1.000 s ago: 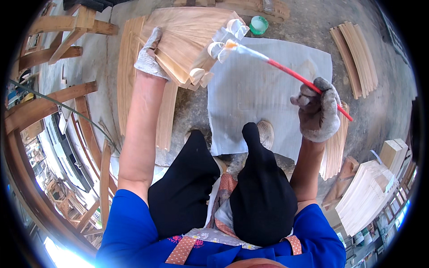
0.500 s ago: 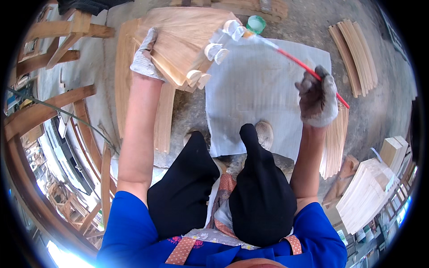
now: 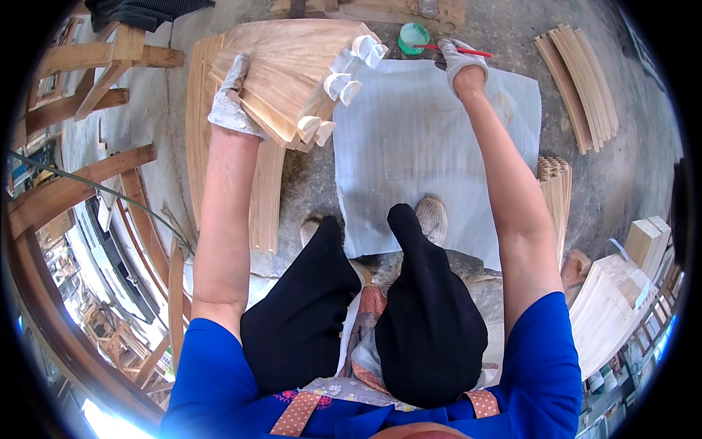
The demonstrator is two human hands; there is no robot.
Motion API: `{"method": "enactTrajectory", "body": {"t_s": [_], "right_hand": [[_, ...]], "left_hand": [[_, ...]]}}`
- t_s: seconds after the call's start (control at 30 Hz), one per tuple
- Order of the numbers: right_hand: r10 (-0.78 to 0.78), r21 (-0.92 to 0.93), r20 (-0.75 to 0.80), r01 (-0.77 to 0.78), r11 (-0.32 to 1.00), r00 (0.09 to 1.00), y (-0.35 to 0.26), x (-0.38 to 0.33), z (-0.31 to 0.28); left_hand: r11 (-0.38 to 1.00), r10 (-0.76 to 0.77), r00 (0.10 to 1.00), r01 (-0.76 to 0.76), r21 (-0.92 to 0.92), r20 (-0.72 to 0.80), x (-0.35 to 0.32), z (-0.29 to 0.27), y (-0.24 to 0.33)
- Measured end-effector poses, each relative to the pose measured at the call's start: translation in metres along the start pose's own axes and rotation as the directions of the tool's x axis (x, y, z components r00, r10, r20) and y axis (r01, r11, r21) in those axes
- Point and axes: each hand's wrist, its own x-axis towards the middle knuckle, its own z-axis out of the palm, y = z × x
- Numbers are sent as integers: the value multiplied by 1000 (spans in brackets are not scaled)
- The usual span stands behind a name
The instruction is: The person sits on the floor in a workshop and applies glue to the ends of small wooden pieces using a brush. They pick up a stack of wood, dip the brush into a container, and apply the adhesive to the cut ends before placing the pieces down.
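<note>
The right hand, fingers clamped on a red-handled brush, has swung from the wooden slats to the green pot, likely reloading, while the left hand grips the slats.

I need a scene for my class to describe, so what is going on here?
A seated person's gloved left hand holds a fanned stack of thin wooden slats tilted above the ground. The gloved right hand reaches forward with a red-handled brush, its tip at a small green pot. A pale sheet lies under the work, with more slat bundles nearby.
</note>
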Motion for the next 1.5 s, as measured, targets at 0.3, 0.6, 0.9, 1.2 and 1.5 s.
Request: {"method": "enactTrajectory", "body": {"t_s": [0.3,0.6,0.9,1.2,1.5], "right_hand": [[445,707,-76,-266,655,892,-12,-18,-27],[-122,801,266,-149,580,956,-102,-160,-35],[-459,289,316,377,880,830,-117,-207,-28],[-481,336,320,377,863,816,-122,-223,-29],[-415,429,229,292,855,881,-122,-234,-30]], "left_hand": [[998,-43,997,45,-34,59,-7,4,1],[992,-66,997,61,-113,-44,6,-5,-6],[984,-116,993,117,-135,14,3,-8,-5],[979,-127,984,145,-146,123,2,-12,-2],[954,-153,967,199,-225,205,27,-28,-7]]}}
